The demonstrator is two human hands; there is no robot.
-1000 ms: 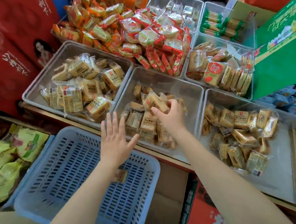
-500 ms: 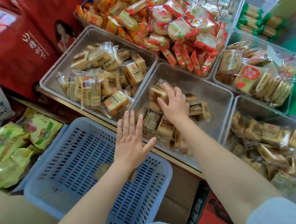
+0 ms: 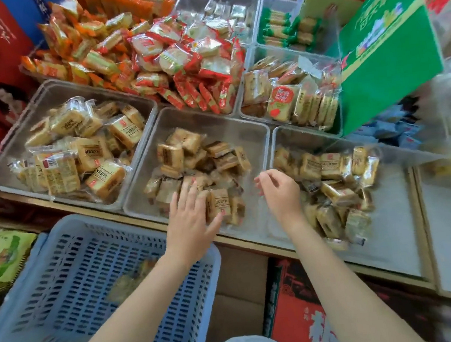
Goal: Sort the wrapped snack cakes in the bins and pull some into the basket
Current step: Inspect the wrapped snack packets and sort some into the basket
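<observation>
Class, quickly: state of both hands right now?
Left hand: open, fingers flat on wrapped golden snack cakes.
Right hand: fingers loosely curled, holding nothing.

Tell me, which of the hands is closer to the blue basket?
The left. The left hand lies flat on the cakes in the middle bin, right above the blue basket rim. The right hand hovers farther right, between two bins.

Your left hand [image 3: 189,219] lies palm down near the centre of the frame, fingers straight and together, thumb spread out to the right. Your right hand [image 3: 278,191] hangs just right of it, fingers loosely curled, gripping nothing. Both bare forearms reach up from the bottom edge.
</observation>
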